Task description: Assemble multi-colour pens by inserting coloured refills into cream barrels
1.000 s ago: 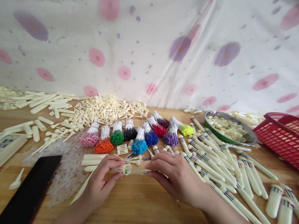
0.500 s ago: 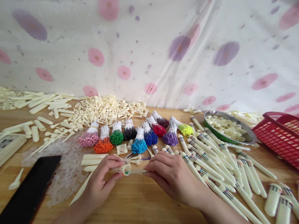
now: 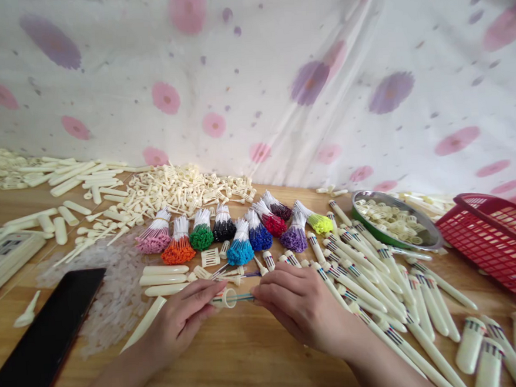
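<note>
My left hand (image 3: 178, 318) is closed around a cream slotted pen head (image 3: 229, 298), its round open end facing right. Thin blue pen refills (image 3: 246, 297) run from that opening into the pinched fingers of my right hand (image 3: 302, 308); how many there are is unclear. My right fingertips are partly hidden behind the knuckles. Just beyond the hands stand bundles of refills in several colours, among them a light blue bundle (image 3: 239, 249) and an orange bundle (image 3: 179, 249). Loose cream pen parts (image 3: 200, 272) lie beside my left hand.
Multicolour pens (image 3: 379, 279) lie heaped to the right. Behind them are a metal bowl (image 3: 436, 241) of cream parts and a red basket (image 3: 495, 247). On the left are a black phone (image 3: 47, 338), clear plastic bits (image 3: 111, 304) and a pile of cream parts (image 3: 182, 187).
The pen head has shifted slightly right and down in my left hand. My right hand is a little further right, and the stretch of refill showing between the hands is shorter.
</note>
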`<control>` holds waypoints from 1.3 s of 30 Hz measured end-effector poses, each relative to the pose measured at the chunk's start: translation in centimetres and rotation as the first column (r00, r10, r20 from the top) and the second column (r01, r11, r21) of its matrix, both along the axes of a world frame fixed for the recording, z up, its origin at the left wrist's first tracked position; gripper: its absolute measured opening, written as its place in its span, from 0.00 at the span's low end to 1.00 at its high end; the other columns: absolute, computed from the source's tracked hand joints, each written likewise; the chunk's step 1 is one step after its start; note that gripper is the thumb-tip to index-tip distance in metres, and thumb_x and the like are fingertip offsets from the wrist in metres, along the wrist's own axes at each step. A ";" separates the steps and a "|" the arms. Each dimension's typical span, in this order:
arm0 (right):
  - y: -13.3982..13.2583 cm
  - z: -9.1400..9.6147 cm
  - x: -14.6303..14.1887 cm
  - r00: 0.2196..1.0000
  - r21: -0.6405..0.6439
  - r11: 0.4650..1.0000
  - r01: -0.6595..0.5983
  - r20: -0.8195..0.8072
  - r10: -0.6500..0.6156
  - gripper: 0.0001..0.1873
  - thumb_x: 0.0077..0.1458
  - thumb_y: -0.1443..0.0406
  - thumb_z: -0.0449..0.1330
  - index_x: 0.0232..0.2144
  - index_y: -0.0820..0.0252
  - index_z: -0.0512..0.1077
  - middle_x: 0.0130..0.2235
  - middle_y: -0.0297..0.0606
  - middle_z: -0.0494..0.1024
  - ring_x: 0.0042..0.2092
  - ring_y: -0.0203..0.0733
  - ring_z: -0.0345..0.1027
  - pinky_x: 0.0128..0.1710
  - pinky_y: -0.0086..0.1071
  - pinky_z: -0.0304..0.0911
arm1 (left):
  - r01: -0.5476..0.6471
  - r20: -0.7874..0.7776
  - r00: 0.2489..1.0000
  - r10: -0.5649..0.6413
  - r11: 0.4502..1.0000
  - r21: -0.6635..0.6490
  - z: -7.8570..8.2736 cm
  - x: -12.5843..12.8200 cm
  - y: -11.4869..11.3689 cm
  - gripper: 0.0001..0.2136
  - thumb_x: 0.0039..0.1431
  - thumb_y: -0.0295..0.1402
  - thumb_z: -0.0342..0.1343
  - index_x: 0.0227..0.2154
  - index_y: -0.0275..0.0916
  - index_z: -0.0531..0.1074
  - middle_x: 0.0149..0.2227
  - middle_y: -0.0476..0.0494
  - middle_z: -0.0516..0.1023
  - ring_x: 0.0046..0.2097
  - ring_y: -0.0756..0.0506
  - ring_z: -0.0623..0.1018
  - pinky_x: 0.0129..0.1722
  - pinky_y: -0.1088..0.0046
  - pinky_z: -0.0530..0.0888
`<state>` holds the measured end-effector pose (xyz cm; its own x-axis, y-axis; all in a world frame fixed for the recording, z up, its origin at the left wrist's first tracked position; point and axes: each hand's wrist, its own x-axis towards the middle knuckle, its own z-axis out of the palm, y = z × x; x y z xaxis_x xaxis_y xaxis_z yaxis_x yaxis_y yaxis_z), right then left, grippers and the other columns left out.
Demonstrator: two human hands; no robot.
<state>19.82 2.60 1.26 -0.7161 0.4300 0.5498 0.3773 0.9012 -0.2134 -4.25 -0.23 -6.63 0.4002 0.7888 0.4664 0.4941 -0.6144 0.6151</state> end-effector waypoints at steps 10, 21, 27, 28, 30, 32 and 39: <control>0.0 -0.1 0.3 0.999 -0.051 0.998 0.034 0.016 -0.033 0.06 0.60 0.70 0.52 0.37 0.63 0.70 0.32 0.38 0.75 0.34 0.37 0.67 0.32 0.30 0.63 | -0.051 0.048 0.998 0.049 0.998 0.037 -0.1 -0.1 0.0 0.18 0.61 0.28 0.50 0.53 0.48 0.67 0.48 0.43 0.77 0.48 0.45 0.77 0.46 0.71 0.74; -0.3 0.1 0.2 0.998 -0.032 0.998 0.049 0.043 -0.047 0.08 0.61 0.70 0.51 0.34 0.62 0.70 0.28 0.37 0.73 0.31 0.36 0.65 0.29 0.28 0.60 | -0.071 0.051 0.996 0.070 0.997 0.024 0.0 0.1 0.0 0.16 0.60 0.27 0.51 0.50 0.47 0.69 0.46 0.43 0.78 0.47 0.43 0.77 0.46 0.69 0.75; -0.3 0.0 0.2 0.998 -0.037 0.998 0.048 0.036 -0.047 0.09 0.61 0.70 0.51 0.33 0.62 0.71 0.29 0.38 0.74 0.32 0.37 0.65 0.30 0.29 0.60 | -0.056 0.049 0.997 0.053 0.996 0.063 -0.1 0.0 0.1 0.17 0.61 0.27 0.50 0.51 0.48 0.68 0.46 0.43 0.77 0.47 0.44 0.77 0.45 0.70 0.75; -0.3 0.0 0.1 0.998 -0.036 0.998 0.048 0.033 -0.046 0.09 0.61 0.70 0.51 0.33 0.63 0.71 0.29 0.38 0.74 0.31 0.37 0.65 0.29 0.29 0.60 | -0.054 0.044 0.998 0.051 0.997 0.060 -0.1 0.0 0.1 0.17 0.61 0.27 0.50 0.51 0.48 0.67 0.46 0.43 0.77 0.47 0.44 0.77 0.45 0.70 0.75; -0.3 0.0 0.1 0.999 -0.035 0.998 0.045 0.023 -0.044 0.09 0.60 0.71 0.51 0.33 0.63 0.71 0.29 0.38 0.74 0.31 0.37 0.64 0.29 0.29 0.59 | -0.055 0.038 0.998 0.053 0.997 0.047 -0.1 0.0 0.1 0.16 0.61 0.27 0.50 0.51 0.47 0.67 0.46 0.43 0.77 0.48 0.44 0.76 0.46 0.70 0.74; -0.3 -0.1 0.1 0.999 -0.037 0.999 0.036 0.012 -0.036 0.08 0.60 0.71 0.52 0.33 0.64 0.71 0.29 0.38 0.73 0.31 0.37 0.64 0.29 0.29 0.59 | -0.057 0.033 0.998 0.055 0.998 0.040 -0.2 -0.1 0.1 0.16 0.61 0.27 0.50 0.51 0.47 0.68 0.47 0.43 0.77 0.48 0.44 0.76 0.46 0.70 0.74; -0.3 0.0 -0.1 1.000 -0.020 1.000 -0.003 -0.027 0.002 0.07 0.58 0.73 0.52 0.33 0.66 0.71 0.28 0.39 0.73 0.30 0.37 0.62 0.27 0.29 0.58 | -0.043 0.041 0.998 0.043 0.999 0.019 -0.5 -0.1 0.0 0.17 0.61 0.26 0.50 0.52 0.47 0.66 0.47 0.43 0.75 0.49 0.44 0.75 0.47 0.70 0.73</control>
